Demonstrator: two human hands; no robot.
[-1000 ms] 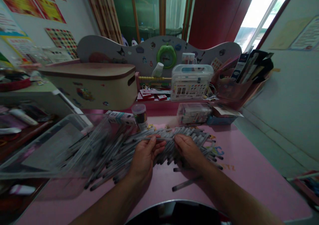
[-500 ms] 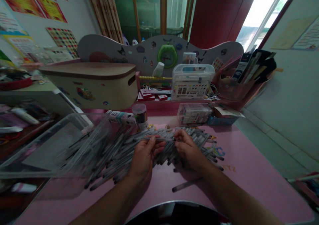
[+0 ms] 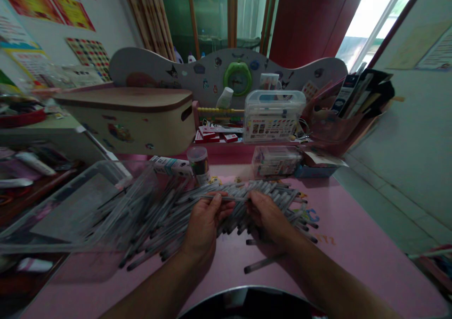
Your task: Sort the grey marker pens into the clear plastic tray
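Between my hands a slim clear pen (image 3: 228,198) lies almost level above a heap of similar pens. My left hand (image 3: 208,215) pinches it near its left part, thumb on top. At its right end the fingers of my right hand (image 3: 264,210) are closed on it; the tip there is hidden by the fingers. Below and around both hands spreads the heap of clear pens with dark ends (image 3: 169,229). One loose pen (image 3: 263,264) lies apart, close to my right forearm.
A clear plastic bin (image 3: 70,248) with more pens stands tilted at the left on the pink table (image 3: 353,272). Behind the heap are a clear cylinder jar (image 3: 198,163), a transparent box (image 3: 275,161) and a blue box (image 3: 316,168). A cream storage box (image 3: 141,130) sits at the back left.
My right hand's fingers have closed in on the pen's right end, where they were raised and more spread before. My left hand stays in place with the pen.
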